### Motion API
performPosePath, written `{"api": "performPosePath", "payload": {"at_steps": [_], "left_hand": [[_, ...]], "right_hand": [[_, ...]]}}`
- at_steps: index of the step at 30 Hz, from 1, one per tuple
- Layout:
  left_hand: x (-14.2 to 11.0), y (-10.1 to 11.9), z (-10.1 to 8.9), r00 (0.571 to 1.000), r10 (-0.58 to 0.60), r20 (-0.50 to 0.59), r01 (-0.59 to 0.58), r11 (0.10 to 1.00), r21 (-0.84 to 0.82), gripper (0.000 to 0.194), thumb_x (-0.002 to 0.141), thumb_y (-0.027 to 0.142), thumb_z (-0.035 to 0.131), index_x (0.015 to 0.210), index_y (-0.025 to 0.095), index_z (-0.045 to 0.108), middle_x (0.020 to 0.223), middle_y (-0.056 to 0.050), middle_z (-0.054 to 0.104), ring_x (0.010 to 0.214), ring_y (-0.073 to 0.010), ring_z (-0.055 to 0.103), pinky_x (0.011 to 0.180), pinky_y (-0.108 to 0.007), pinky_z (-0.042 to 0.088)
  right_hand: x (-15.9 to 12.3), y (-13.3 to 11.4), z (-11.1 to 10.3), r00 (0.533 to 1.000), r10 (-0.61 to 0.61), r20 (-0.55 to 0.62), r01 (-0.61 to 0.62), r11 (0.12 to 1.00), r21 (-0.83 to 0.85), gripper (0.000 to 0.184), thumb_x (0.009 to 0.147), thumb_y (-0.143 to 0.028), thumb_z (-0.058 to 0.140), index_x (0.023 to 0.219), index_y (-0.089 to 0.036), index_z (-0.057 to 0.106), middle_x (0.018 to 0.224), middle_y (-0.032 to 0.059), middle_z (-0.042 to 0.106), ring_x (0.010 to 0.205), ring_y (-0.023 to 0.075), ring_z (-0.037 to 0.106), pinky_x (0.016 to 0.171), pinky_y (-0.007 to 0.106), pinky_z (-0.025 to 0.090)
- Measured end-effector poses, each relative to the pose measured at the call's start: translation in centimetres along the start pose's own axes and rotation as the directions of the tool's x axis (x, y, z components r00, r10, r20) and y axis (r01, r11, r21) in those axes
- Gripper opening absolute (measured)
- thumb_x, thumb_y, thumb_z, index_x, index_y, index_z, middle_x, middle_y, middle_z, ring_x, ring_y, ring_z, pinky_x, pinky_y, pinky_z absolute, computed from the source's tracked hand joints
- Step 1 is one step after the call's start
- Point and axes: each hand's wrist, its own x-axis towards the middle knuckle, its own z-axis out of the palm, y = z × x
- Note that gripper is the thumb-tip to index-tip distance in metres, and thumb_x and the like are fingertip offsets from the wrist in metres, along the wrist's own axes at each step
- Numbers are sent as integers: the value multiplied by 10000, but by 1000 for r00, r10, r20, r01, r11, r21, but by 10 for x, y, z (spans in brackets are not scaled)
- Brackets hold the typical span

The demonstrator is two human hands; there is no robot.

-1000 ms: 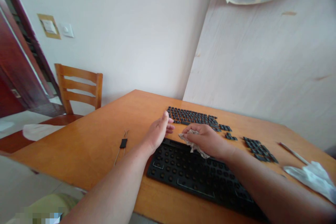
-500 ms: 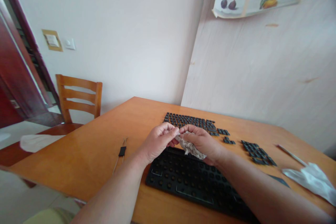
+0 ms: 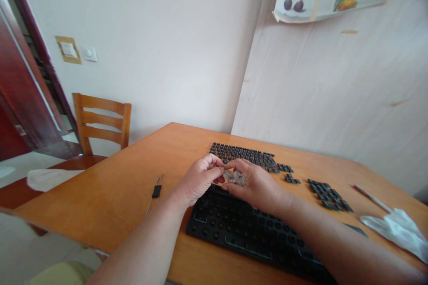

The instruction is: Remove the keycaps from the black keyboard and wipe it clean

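Observation:
My right hand (image 3: 259, 183) grips a crumpled, greyish, soiled wipe (image 3: 236, 177), which shows between its thumb and fingers. Close beside it, my left hand (image 3: 201, 180) is closed in a pinch, its fingertips meeting the wipe's edge. Whatever small thing the left fingers may hold is hidden. Both hands hover above the back edge of a black keyboard (image 3: 234, 236) with its keycaps off. Beyond the hands, loose black keycaps (image 3: 249, 155) lie in rows, with a small keycap cluster (image 3: 292, 179) and a number-pad group (image 3: 329, 195) to the right.
Left of the hands, a black-handled wire keycap puller (image 3: 156, 191) lies on the wooden table (image 3: 133, 178). At the right are a thin stick (image 3: 372, 197) and a white crumpled tissue or bag (image 3: 399, 229). A wooden chair (image 3: 103, 120) stands at the left.
The wipe has been bunched smaller in my right hand; its hanging end no longer shows. The right thumb has shifted down and left. My left hand stays nearly in place.

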Motion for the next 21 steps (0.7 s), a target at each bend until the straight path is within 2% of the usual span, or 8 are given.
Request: {"api": "performPosePath", "payload": {"at_steps": [3,7,9,11,15,21], "left_hand": [[0,0,0,1000,16,5,-16,1000,-2,145,794,299,658,830,176,589,734,6,628,694,-137,612,694,-265,465],[-1,0,0,999,29,21,-30,1000,3,132,797,283,656,832,175,590,745,-3,639,729,-148,624,728,-283,471],[-1,0,1,999,35,29,-35,999,0,126,797,278,656,823,174,589,739,-6,640,726,-148,622,730,-284,470],[-1,1,1,999,36,41,-35,999,-10,126,794,277,659,823,173,594,743,-11,644,730,-149,622,738,-287,469],[-1,0,2,997,38,60,-36,999,-32,147,781,273,671,867,169,615,807,-34,659,791,-162,624,778,-297,464],[-1,-1,4,997,72,29,-74,996,51,182,769,317,706,864,178,637,777,3,605,748,-130,544,720,-248,410]], "right_hand": [[0,1,0,999,7,-43,-11,994,-111,217,842,-322,642,1036,-232,680,939,52,663,856,187,630,777,306,476],[2,1,0,997,20,-72,-26,997,-78,169,892,-301,571,879,-227,723,845,47,661,796,175,621,745,296,473],[5,1,0,995,52,-80,-52,999,-9,183,887,-300,571,832,-223,728,810,43,666,785,179,617,742,308,470],[7,1,-1,987,143,-78,-135,985,105,183,866,-320,592,807,-212,727,780,39,672,760,180,612,717,310,468],[9,6,1,938,345,4,-321,869,377,229,823,-383,620,795,-178,718,683,16,637,616,138,547,586,265,423],[7,7,5,896,439,59,-399,742,538,244,769,-398,664,739,-157,686,581,-25,522,527,99,430,510,238,332]]}}
